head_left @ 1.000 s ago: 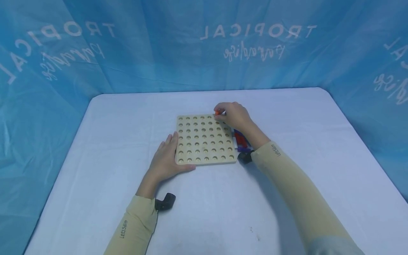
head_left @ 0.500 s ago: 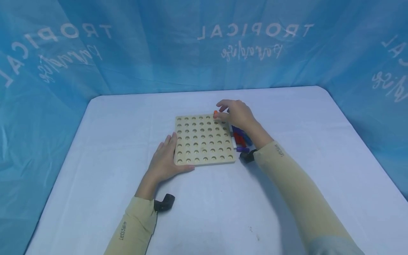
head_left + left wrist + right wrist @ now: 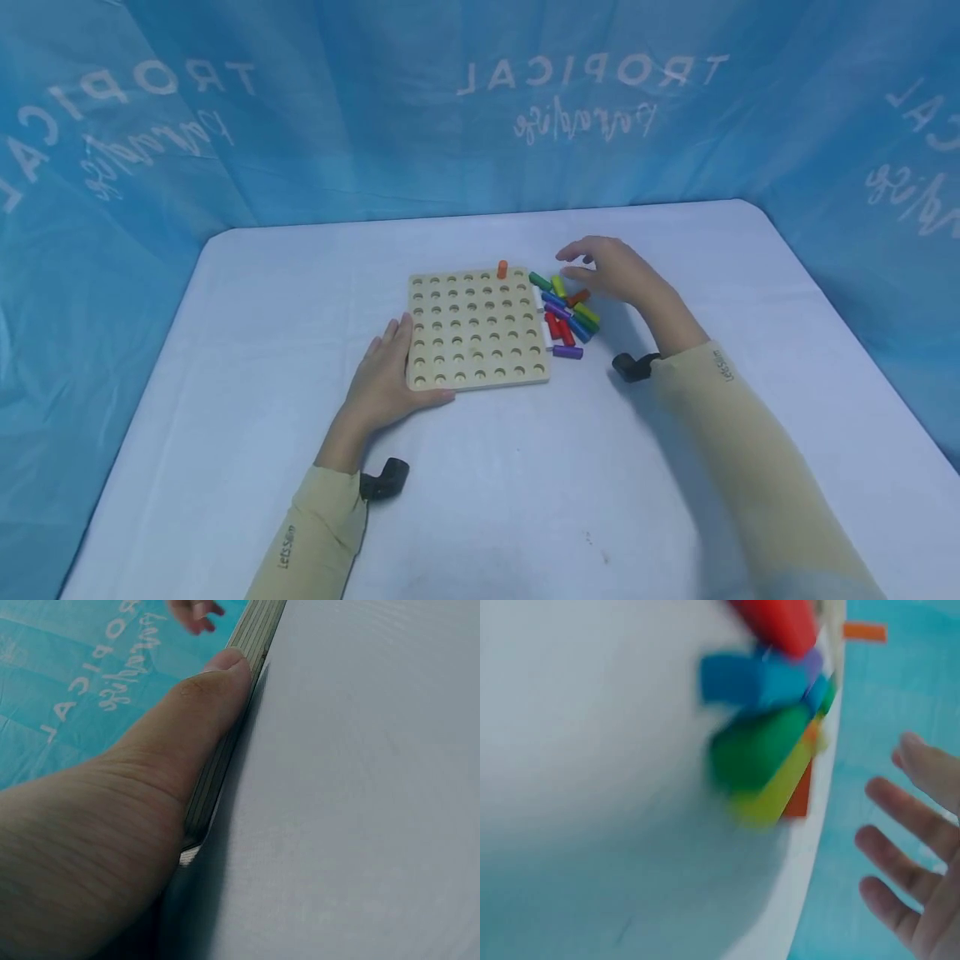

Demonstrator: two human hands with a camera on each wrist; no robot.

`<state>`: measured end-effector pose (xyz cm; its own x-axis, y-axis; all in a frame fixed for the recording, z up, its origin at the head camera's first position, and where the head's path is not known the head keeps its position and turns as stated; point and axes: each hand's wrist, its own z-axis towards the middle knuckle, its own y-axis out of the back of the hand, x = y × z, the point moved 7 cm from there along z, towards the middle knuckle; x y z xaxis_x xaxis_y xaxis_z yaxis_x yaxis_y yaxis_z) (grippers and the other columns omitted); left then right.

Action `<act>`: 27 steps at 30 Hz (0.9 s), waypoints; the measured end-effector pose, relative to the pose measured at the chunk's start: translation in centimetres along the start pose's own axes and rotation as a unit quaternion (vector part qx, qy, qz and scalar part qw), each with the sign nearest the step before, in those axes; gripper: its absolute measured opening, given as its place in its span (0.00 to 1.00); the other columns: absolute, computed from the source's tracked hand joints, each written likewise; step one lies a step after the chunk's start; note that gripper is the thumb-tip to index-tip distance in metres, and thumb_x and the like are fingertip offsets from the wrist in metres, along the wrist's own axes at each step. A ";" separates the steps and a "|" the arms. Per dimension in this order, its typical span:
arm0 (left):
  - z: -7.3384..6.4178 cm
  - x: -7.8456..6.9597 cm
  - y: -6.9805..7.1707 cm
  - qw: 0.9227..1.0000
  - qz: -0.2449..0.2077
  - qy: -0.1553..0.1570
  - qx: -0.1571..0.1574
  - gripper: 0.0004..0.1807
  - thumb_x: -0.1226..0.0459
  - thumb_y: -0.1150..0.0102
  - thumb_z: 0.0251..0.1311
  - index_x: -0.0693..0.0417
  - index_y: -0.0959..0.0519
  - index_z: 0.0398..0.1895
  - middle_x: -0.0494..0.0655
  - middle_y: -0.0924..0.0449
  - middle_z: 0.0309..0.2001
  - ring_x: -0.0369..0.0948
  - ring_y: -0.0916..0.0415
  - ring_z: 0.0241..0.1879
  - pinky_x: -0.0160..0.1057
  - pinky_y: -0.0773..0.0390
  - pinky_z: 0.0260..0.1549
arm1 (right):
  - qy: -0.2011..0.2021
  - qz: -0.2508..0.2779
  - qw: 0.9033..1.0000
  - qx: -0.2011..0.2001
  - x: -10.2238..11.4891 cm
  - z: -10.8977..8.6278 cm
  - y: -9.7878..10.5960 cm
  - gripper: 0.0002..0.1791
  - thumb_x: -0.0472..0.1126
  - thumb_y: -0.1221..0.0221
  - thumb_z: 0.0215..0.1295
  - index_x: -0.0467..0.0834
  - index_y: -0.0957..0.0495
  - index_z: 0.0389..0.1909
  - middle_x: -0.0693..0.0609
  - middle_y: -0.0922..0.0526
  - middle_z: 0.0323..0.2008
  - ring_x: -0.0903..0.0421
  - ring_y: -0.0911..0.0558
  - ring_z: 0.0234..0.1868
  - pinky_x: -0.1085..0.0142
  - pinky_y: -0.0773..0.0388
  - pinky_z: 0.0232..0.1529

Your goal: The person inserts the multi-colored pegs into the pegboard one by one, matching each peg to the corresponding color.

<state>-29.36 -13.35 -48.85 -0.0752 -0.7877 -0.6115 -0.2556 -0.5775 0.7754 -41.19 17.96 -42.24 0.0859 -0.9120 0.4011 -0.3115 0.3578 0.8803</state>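
Note:
A square pale wooden board (image 3: 467, 381) with rows of round holes lies on the table. One orange peg (image 3: 502, 269) stands upright in its far row, towards the right. My left hand (image 3: 384, 367) rests at the near left corner, straight fingers along the left side; the left wrist view shows the thumb (image 3: 214, 690) against the board's layered edge. My right hand (image 3: 611, 268) hovers behind and right of a loose pile of coloured pegs, nothing in its fingers. Among them are a green peg (image 3: 757, 750), a red peg (image 3: 566, 333) and a purple peg (image 3: 567, 352).
The pegs lie along the board's right side, some on top of others; white pegs (image 3: 547, 336) touch or nearly touch its edge. A white cloth covers the table (image 3: 480, 500). Blue printed curtains (image 3: 420, 125) hang behind and at both sides.
My right hand has let go of the orange peg, which now stands in the board, and has moved right over the pile, uncovering the pegs. My left hand stays at the corner.

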 end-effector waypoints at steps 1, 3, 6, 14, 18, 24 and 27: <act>0.0 0.0 0.0 1.000 0.001 0.000 0.000 0.78 0.32 0.25 0.35 0.51 0.66 0.81 0.53 0.64 0.81 0.51 0.67 0.81 0.55 0.61 0.79 | 0.001 -0.005 1.000 0.012 -0.5 -0.1 -0.2 0.21 0.45 0.40 0.70 0.51 0.24 0.63 0.48 0.24 0.64 0.44 0.30 0.68 0.43 0.28 0.66; 0.0 0.0 0.0 1.000 0.002 -0.002 0.000 0.78 0.32 0.26 0.35 0.51 0.66 0.81 0.53 0.64 0.81 0.51 0.67 0.81 0.55 0.61 0.79 | 0.006 -0.011 0.999 0.033 -1.4 -0.4 -0.7 0.20 0.43 0.39 0.69 0.51 0.23 0.62 0.47 0.25 0.65 0.43 0.32 0.70 0.41 0.31 0.69; 0.0 -0.1 0.0 1.000 0.003 -0.003 0.000 0.78 0.32 0.26 0.35 0.51 0.66 0.81 0.53 0.64 0.81 0.50 0.67 0.81 0.53 0.62 0.79 | 0.022 -0.009 0.998 0.050 -2.3 -0.8 -1.3 0.19 0.40 0.38 0.68 0.50 0.21 0.59 0.47 0.22 0.63 0.43 0.31 0.70 0.41 0.31 0.69; 0.0 -0.1 0.0 1.000 0.004 -0.004 0.000 0.77 0.33 0.26 0.36 0.52 0.65 0.81 0.53 0.63 0.81 0.50 0.67 0.81 0.51 0.62 0.80 | 0.091 -0.037 0.995 0.037 -2.0 -1.0 -1.6 0.16 0.36 0.33 0.62 0.51 0.15 0.51 0.51 0.16 0.53 0.48 0.23 0.62 0.46 0.24 0.64; 0.0 -0.2 0.0 1.000 0.000 -0.005 0.000 0.77 0.33 0.26 0.36 0.52 0.65 0.81 0.52 0.64 0.81 0.49 0.67 0.81 0.52 0.62 0.79 | 0.099 -0.058 0.993 0.034 -1.9 -0.9 -1.9 0.16 0.37 0.32 0.61 0.51 0.14 0.50 0.52 0.15 0.49 0.49 0.21 0.58 0.48 0.22 0.62; 0.0 -0.1 0.0 1.000 -0.001 -0.008 -0.002 0.78 0.32 0.26 0.35 0.52 0.65 0.81 0.52 0.64 0.81 0.49 0.67 0.81 0.52 0.62 0.79 | 0.056 -0.051 0.996 0.047 -2.3 -0.9 -2.3 0.18 0.39 0.32 0.61 0.50 0.15 0.52 0.51 0.16 0.47 0.50 0.21 0.55 0.49 0.21 0.59; -0.1 -0.1 0.1 1.000 0.000 -0.011 -0.003 0.78 0.33 0.26 0.36 0.54 0.65 0.80 0.53 0.63 0.81 0.50 0.67 0.81 0.52 0.63 0.80 | 0.039 -0.049 0.997 0.052 -2.4 -0.9 -2.4 0.19 0.39 0.33 0.62 0.49 0.17 0.55 0.49 0.16 0.50 0.49 0.21 0.56 0.48 0.22 0.60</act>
<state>-29.30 -13.30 -48.71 -0.0966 -0.7824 -0.6152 -0.2503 -0.5792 0.7758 -39.77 19.47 -45.09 0.1918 -0.9219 0.3367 -0.3949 0.2415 0.8864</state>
